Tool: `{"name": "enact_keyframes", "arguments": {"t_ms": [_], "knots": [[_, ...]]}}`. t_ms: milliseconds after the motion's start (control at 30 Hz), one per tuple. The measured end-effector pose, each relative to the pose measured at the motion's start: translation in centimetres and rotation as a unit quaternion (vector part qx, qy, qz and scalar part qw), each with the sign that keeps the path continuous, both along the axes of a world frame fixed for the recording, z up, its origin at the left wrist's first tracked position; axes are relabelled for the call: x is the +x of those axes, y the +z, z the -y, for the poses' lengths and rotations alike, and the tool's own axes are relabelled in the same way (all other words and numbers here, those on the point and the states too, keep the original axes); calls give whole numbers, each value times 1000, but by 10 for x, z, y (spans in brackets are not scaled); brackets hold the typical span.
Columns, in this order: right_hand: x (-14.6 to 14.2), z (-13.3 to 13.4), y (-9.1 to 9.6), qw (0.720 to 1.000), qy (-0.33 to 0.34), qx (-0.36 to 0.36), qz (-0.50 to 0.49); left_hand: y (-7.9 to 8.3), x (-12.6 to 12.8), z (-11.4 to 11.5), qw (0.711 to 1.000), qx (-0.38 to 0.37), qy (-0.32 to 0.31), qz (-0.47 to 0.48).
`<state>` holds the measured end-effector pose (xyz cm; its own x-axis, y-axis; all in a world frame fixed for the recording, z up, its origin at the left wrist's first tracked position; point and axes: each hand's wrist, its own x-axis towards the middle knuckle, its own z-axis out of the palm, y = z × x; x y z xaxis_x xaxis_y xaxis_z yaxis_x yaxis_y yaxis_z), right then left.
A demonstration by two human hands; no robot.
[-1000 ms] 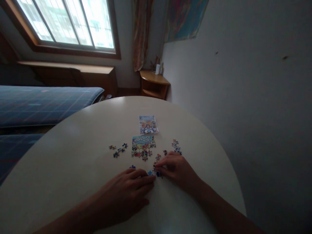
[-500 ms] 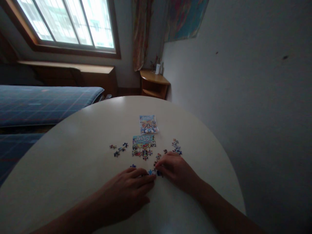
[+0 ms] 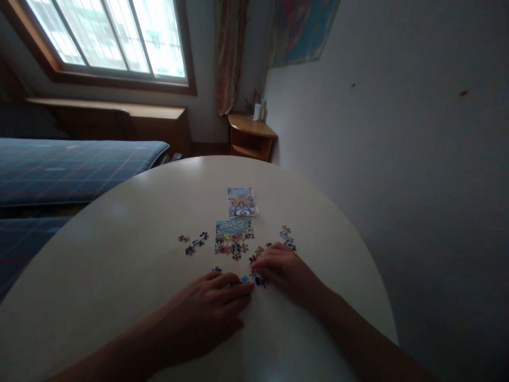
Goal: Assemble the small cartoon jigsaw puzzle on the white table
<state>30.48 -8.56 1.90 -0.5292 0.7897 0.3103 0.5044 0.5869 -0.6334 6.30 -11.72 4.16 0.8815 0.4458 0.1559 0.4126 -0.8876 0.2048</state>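
Observation:
A partly joined jigsaw puzzle (image 3: 234, 236) with "Bluey" lettering along its top lies mid-table. Below it, my left hand (image 3: 217, 300) rests with fingers stretched out over the tabletop, close to a light blue puzzle piece (image 3: 244, 279) and partly covering others. My right hand (image 3: 280, 268) bends over a small cluster of loose pieces (image 3: 259, 280), thumb and index finger pinched together at a puzzle piece that is mostly hidden. More pieces (image 3: 255, 255) lie just above those fingertips. A dark blue piece (image 3: 217, 269) sits above the left knuckles.
Loose pieces lie left (image 3: 194, 243) and right (image 3: 287, 237) of the puzzle. A crinkled printed packet (image 3: 242, 202) is behind it on the round white table (image 3: 159, 212). A plaid mattress (image 3: 79, 170) is at the left, a wall (image 3: 417, 175) at the right, a corner shelf (image 3: 252, 127) beyond.
My right hand has shifted slightly up and its fingertips have moved a little among the loose pieces. The left hand stays nearly in place.

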Motion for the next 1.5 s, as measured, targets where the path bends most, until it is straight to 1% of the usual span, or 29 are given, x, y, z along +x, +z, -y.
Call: {"name": "enact_keyframes", "arguments": {"t_ms": [267, 500, 633, 833, 1067, 1300, 1500], "knots": [[-2, 2, -2, 998, -10, 28, 48, -3, 0, 0, 1000, -8, 5, 3], [-3, 2, -2, 998, -26, 38, 40, -1, 1, 1, 1000, 2, 2, 10], [-3, 3, -2, 998, -40, 29, 32, 1, 3, 1, 1000, 10, 2, 6], [-3, 5, 2, 997, -59, 14, 45, -1, 2, 1, 1000, 6, 5, -2], [-5, 7, 8, 997, -57, 5, 42, 0, 3, 2, 1000, 8, 4, -14], [-3, 8, 6, 998, -50, -18, 13, 0, 3, 2, 1000, 5, 7, -5], [0, 8, 8, 999, -43, -29, 1, 5, 4, 2, 1000, 8, 1, -12]]}}
